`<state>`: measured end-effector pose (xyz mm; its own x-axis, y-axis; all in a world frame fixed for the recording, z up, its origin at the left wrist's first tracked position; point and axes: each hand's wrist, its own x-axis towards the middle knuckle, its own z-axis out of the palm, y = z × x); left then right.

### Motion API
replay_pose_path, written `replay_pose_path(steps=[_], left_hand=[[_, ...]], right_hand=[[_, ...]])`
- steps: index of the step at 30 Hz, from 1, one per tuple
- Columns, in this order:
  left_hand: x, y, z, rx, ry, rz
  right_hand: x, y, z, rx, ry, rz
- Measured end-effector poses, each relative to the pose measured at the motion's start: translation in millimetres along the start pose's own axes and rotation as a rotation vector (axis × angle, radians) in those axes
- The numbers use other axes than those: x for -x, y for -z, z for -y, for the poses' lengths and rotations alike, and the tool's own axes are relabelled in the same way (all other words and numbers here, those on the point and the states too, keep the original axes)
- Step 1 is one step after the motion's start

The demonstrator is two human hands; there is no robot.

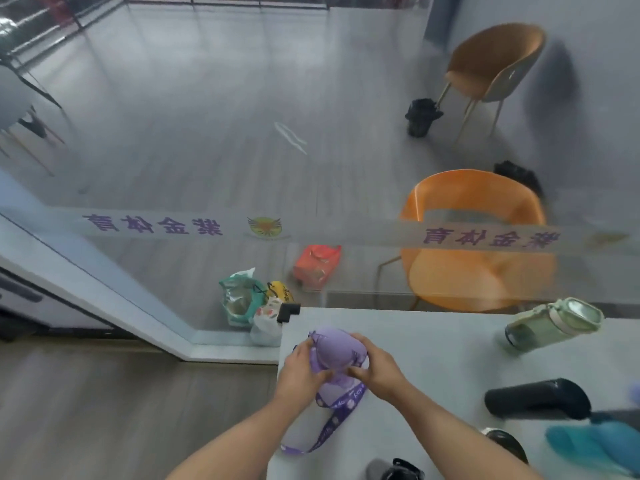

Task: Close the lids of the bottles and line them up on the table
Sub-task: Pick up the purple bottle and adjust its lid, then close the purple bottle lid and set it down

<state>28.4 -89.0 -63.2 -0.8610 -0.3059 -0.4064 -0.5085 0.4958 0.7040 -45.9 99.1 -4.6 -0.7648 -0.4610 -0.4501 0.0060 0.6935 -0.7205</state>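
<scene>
Two hands close round one purple bottle (337, 353) at the near left corner of the table (433, 344). The left hand (300, 370) cups its side with the thumb laid across the front, probably to steady the body. The right hand (377, 370) curls its fingers against the domed lid from the other side, a grip I judge suited to pressing or turning the lid home. The bottle appears upright and looks like smooth matt plastic. Its woven, printed strap (330, 422) trails loose across the table toward the person. Further right and well apart, a pale green bottle (550, 323) lies tilted on its side, its mouth seemingly open. Nearer the person a rounded black bottle (536, 403) lies flat, and a teal bottle (595, 448) blurs at the frame's edge. None is lined up yet.
</scene>
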Motion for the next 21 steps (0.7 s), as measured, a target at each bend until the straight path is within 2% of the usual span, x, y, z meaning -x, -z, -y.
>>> replay_pose_path(steps=[6, 14, 21], left_hand=[[-38.5, 20.3, -21.7, -0.023, -0.011, -0.021], [-73.0, 39.9, -33.5, -0.016, -0.031, -0.100], [-84.6, 43.8, -34.8, 0.010, 0.008, -0.092]], right_hand=[[-44.5, 8.8, 8.6, -0.029, -0.041, -0.068], [-98.5, 23.4, 23.1, -0.049, -0.020, -0.011], [-118.1, 30.1, 23.1, -0.065, 0.012, 0.030]])
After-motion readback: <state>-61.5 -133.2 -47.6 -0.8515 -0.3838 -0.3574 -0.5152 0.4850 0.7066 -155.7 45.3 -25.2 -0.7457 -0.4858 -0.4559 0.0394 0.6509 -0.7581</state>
